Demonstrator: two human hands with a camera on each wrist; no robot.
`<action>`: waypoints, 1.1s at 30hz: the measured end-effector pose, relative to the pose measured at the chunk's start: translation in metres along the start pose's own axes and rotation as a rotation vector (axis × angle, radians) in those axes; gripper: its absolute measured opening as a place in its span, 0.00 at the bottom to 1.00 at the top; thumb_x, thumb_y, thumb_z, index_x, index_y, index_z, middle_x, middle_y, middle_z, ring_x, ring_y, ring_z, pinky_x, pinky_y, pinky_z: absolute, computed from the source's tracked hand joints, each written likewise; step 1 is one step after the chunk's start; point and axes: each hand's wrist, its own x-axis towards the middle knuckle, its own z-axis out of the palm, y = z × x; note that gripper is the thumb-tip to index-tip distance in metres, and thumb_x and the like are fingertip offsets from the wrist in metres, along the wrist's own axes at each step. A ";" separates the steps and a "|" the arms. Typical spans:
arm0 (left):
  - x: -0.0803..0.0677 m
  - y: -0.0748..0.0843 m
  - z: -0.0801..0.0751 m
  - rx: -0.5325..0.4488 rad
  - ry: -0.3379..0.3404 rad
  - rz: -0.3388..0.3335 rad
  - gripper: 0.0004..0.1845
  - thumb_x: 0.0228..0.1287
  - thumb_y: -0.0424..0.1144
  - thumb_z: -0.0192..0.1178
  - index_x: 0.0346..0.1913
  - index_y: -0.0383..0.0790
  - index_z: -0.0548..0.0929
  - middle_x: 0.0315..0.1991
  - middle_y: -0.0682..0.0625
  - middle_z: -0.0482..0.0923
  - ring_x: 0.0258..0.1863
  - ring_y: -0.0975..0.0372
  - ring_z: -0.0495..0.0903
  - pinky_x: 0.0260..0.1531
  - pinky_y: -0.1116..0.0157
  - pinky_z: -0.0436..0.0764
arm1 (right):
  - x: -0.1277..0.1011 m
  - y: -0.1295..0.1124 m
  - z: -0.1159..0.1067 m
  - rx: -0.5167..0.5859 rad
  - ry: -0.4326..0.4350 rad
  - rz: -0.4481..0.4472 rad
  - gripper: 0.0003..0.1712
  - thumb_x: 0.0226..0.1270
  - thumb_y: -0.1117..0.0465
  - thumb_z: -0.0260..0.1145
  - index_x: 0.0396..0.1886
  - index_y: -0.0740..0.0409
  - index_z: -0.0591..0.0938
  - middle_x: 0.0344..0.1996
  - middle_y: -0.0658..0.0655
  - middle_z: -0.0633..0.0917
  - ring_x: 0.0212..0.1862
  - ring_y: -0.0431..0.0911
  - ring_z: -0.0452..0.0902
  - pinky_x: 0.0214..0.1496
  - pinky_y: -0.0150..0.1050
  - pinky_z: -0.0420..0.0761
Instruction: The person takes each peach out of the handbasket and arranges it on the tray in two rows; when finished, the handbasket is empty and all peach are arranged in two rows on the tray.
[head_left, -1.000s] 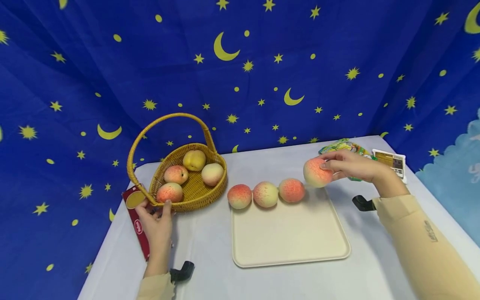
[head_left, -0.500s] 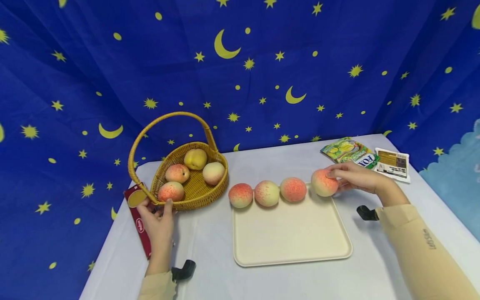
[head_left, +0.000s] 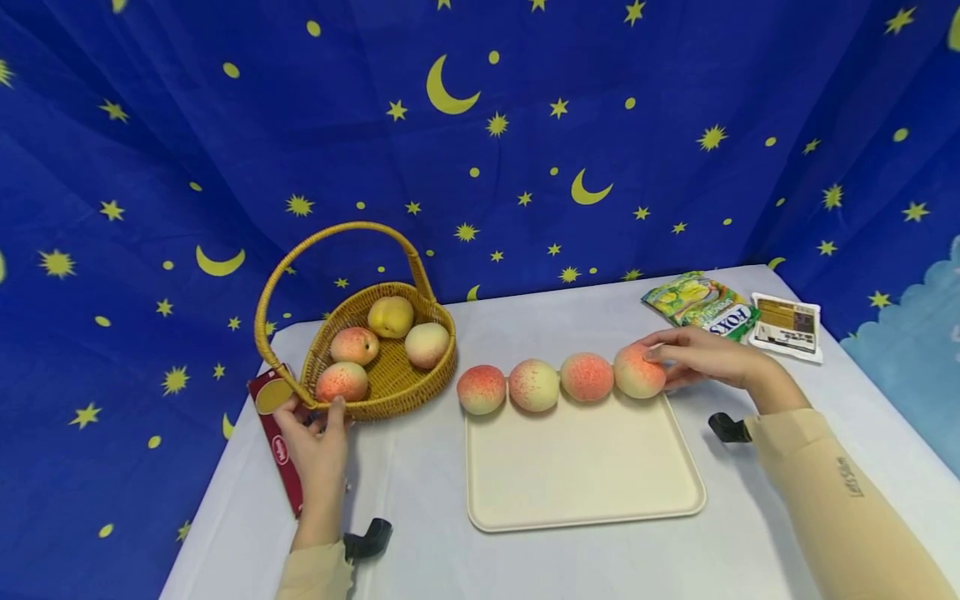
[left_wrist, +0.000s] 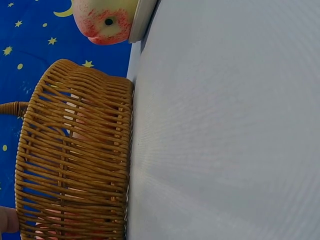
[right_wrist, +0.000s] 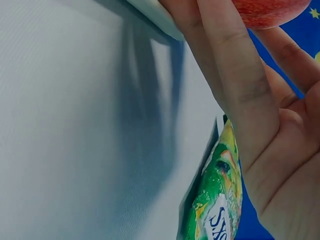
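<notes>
Worktop (head_left: 420,500) is carrying a tray (head_left: 577,467) approx. mid-width, w/ a basket (head_left: 408,407) nr its back L corner. L hand (head_left: 318,450) is pinching basket's front rim; R hand (head_left: 697,354) is gripping a peach (head_left: 637,372) at tray's back R corner, contact w/ tray unclear. Three other peaches (head_left: 533,385) are lining tray's back edge, prob. done. Four fruits (head_left: 390,317) are lying in basket, prob. what's left. Job's looking approx. half done.

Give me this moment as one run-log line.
left grip: holds basket by rim | right grip: holds peach, right end of row | three other peaches: along far edge of tray | four fruits: inside basket
</notes>
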 end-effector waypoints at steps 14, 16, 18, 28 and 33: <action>0.001 0.001 0.001 0.009 -0.010 -0.014 0.34 0.78 0.40 0.64 0.76 0.43 0.57 0.72 0.43 0.62 0.52 0.61 0.77 0.43 0.77 0.89 | -0.001 -0.010 0.002 -0.126 -0.042 0.010 0.38 0.83 0.49 0.62 0.83 0.63 0.66 0.52 0.62 0.90 0.40 0.51 0.92 0.45 0.41 0.94; 0.001 0.002 0.001 0.007 -0.012 -0.015 0.34 0.78 0.40 0.64 0.76 0.43 0.57 0.72 0.43 0.62 0.52 0.62 0.77 0.44 0.76 0.89 | -0.003 -0.011 0.001 -0.141 -0.022 -0.002 0.38 0.82 0.49 0.63 0.82 0.62 0.67 0.56 0.64 0.88 0.41 0.51 0.91 0.45 0.43 0.94; 0.001 0.002 0.001 0.008 -0.008 -0.012 0.33 0.78 0.40 0.64 0.75 0.42 0.57 0.72 0.43 0.62 0.51 0.62 0.78 0.44 0.76 0.89 | -0.004 -0.011 0.000 -0.157 -0.001 -0.015 0.38 0.80 0.49 0.66 0.81 0.61 0.68 0.59 0.66 0.87 0.43 0.50 0.90 0.46 0.43 0.94; 0.000 0.001 0.001 -0.002 0.002 -0.008 0.32 0.78 0.38 0.64 0.74 0.42 0.58 0.68 0.46 0.64 0.50 0.62 0.78 0.42 0.75 0.90 | -0.007 -0.014 -0.003 -0.184 0.013 -0.032 0.41 0.74 0.52 0.72 0.80 0.60 0.70 0.62 0.66 0.85 0.50 0.48 0.89 0.52 0.45 0.93; 0.000 0.002 0.000 0.008 -0.002 -0.013 0.33 0.78 0.39 0.64 0.75 0.42 0.58 0.66 0.47 0.65 0.51 0.61 0.78 0.42 0.76 0.89 | -0.008 -0.023 -0.005 -0.240 0.038 -0.054 0.38 0.75 0.52 0.71 0.79 0.61 0.71 0.60 0.64 0.86 0.53 0.46 0.85 0.52 0.46 0.92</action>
